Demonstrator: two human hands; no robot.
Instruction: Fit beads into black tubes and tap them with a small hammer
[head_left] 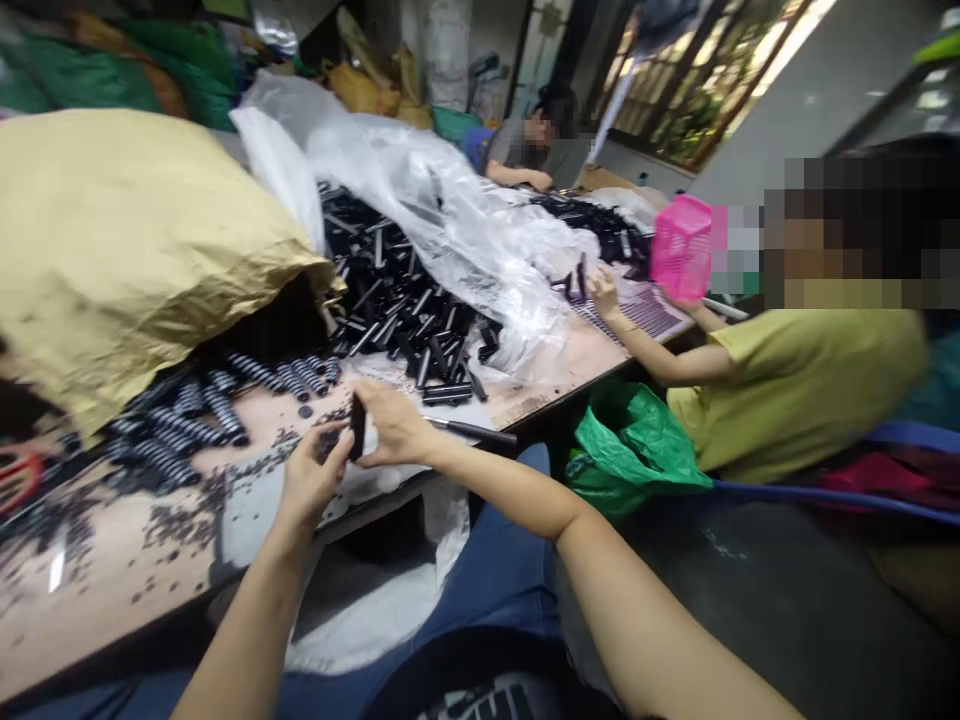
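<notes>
Between my two hands, just over the table's front edge, is a short black plastic piece, held roughly upright. My left hand pinches it low with thumb and fingers. My right hand grips its other side, the fingers wrapped behind it. Its exact kind is too blurred to make out. Beyond my hands lies a heap of black plastic pieces with shiny strips. Near my right wrist a dark-handled tool rests at the edge. Ridged black rods lie left of my hands.
A large tan sack opens over the rods. Clear plastic sheeting covers part of the heap. Small black bits litter the table. At right a person in a yellow shirt holds a pink basket; a green bag hangs nearby.
</notes>
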